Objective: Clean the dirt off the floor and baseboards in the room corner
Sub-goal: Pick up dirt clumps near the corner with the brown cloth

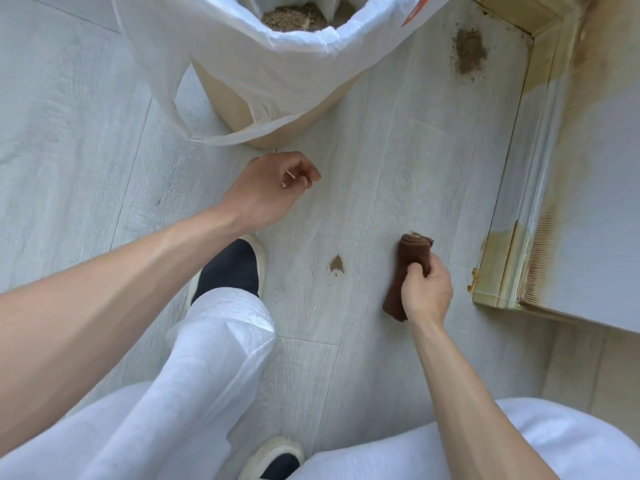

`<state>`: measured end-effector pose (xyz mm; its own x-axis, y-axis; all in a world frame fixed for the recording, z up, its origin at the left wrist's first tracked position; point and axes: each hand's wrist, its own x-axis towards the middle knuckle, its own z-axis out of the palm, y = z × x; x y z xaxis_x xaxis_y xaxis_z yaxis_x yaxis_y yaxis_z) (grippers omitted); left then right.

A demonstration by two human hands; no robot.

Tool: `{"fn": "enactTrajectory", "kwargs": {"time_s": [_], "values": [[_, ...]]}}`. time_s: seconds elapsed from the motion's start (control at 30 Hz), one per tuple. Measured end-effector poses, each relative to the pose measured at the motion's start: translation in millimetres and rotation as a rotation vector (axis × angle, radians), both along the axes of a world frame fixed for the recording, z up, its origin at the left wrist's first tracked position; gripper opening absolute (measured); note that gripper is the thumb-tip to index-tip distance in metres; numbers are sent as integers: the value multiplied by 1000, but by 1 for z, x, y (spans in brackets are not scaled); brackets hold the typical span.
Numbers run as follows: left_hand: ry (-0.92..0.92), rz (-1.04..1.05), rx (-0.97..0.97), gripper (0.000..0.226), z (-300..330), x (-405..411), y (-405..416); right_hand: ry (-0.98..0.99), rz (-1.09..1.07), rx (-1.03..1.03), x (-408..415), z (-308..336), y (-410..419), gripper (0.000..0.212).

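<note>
My right hand (427,291) grips a rolled brown cloth (407,265) held above the pale wood floor (398,161). To its left a small heap of dirt (336,264) lies on the floor. A larger patch of dirt (469,53) sits near the room corner. The white baseboard (533,188) along the right wall carries yellow-brown stains, heaviest at its near end (498,268) and up in the corner (540,67). My left hand (273,188) hovers in front of the bin with curled fingers pinching a small white stick-like thing (290,177).
A beige bin (239,109) lined with a white plastic bag (249,53) stands at the top centre, with dirt inside it. My white trouser legs and dark slip-on shoes (232,265) fill the lower part of the view. A tiled strip lies at the lower right.
</note>
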<state>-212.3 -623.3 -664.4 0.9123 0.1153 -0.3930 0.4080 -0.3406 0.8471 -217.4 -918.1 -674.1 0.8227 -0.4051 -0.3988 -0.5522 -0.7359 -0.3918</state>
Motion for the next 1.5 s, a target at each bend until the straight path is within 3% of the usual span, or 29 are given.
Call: {"fn": "enactTrajectory", "kwargs": {"time_s": [0.2, 0.37, 0.5, 0.67, 0.9, 1.1, 1.5], "values": [[0, 0, -2, 23, 3, -1, -1, 29, 159, 136, -44, -6, 51, 40], [0, 14, -1, 22, 2, -1, 1, 102, 425, 158, -51, 2, 52, 65], [0, 19, -5, 22, 3, -1, 1, 163, 764, -92, -43, 4, 54, 71], [7, 16, 3, 20, 1, -1, 1, 245, 881, -340, -35, 4, 66, 83], [20, -7, 17, 21, 0, 1, -1, 172, 945, -398, -39, -5, 74, 64], [36, -5, 9, 20, -1, 5, -3, -46, 1154, -396, -50, -19, 70, 46], [-33, 66, 43, 23, 2, -4, 5, -233, 834, -150, -7, -41, 153, 38]]}}
